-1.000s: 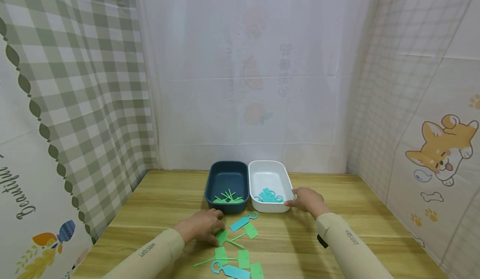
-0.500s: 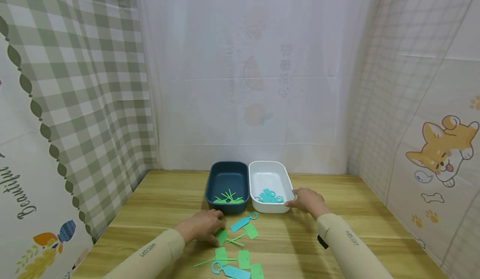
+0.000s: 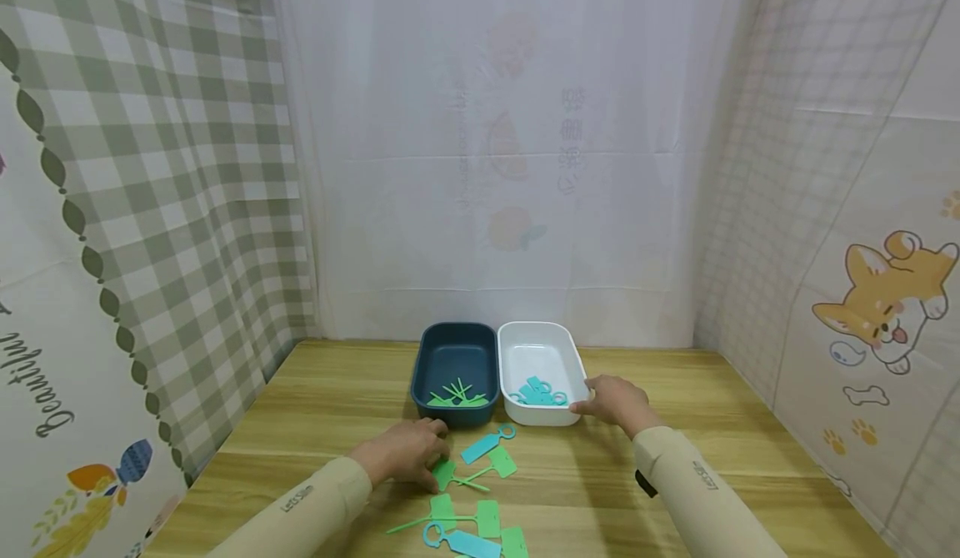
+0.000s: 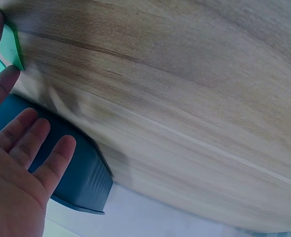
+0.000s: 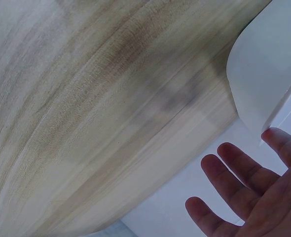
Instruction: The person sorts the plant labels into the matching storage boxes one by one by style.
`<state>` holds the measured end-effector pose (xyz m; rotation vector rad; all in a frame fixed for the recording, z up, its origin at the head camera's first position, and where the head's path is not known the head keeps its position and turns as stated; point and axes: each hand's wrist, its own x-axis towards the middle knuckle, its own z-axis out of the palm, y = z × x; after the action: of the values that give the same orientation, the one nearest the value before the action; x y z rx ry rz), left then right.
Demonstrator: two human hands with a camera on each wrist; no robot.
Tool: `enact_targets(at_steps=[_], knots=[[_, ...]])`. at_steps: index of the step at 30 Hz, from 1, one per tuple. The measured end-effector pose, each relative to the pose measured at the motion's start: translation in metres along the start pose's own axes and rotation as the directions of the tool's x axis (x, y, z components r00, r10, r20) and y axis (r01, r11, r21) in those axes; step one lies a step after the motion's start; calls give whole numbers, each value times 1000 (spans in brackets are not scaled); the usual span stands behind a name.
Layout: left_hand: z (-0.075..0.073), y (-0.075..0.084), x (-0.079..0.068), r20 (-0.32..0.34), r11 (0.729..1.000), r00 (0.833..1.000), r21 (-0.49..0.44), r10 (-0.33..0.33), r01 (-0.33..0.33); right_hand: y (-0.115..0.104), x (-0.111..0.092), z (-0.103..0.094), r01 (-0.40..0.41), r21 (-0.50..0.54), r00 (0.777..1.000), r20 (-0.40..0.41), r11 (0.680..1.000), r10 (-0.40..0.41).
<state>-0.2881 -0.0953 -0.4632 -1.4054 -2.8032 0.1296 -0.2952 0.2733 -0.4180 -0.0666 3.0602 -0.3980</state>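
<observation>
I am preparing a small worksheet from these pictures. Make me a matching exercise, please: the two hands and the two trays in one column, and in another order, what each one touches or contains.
Column one
1. Left hand
2. Dark tray
3. Right hand
4. White tray

Column two
A. touches a tray near its right front corner
B. contains blue tags
C. touches a green tag outside the trays
D. contains green tags

Pairs: 1-C, 2-D, 3-A, 4-B
</observation>
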Motion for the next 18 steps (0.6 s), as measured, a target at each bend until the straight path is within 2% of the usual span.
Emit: enact_targets(at_steps=[12,18], knots=[[3,-3,4,21,1000,999,-10,-27,28,-1,-1,-1,3,-4,1000,-7,1000,-3],[2,-6,2,33,996,998,-72,-59,61,0,0,-1,1,-1,1000,-5,1000,-1]])
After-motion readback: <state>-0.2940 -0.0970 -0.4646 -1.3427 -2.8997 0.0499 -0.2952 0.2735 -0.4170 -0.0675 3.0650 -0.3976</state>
